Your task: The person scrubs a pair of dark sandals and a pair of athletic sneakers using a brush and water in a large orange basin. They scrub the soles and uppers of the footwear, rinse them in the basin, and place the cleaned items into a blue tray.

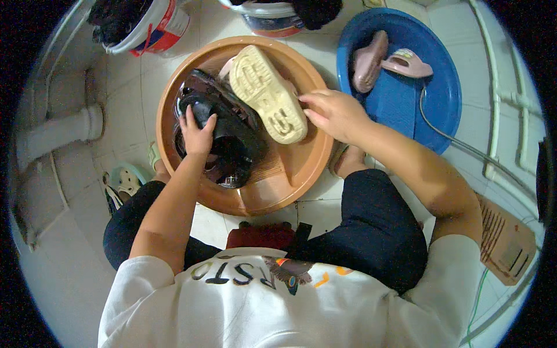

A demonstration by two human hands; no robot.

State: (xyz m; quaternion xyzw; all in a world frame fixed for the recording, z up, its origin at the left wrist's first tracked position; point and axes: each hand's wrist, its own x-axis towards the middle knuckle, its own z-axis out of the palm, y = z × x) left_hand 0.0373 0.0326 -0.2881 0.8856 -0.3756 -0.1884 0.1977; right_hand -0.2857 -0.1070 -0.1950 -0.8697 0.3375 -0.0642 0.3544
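Hands [198,138] [339,116] at black shoe [239,139], upturned cream slipper [267,95], orange basin [310,159]

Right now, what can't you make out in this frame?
All in the head view:
Upper of the cream slipper: hidden, its sole faces the camera.
Black footwear: partly covered by the left hand.
Right hand: whether it pinches the slipper, too small to tell.
Upper-middle bucket: cut off by upper edge.
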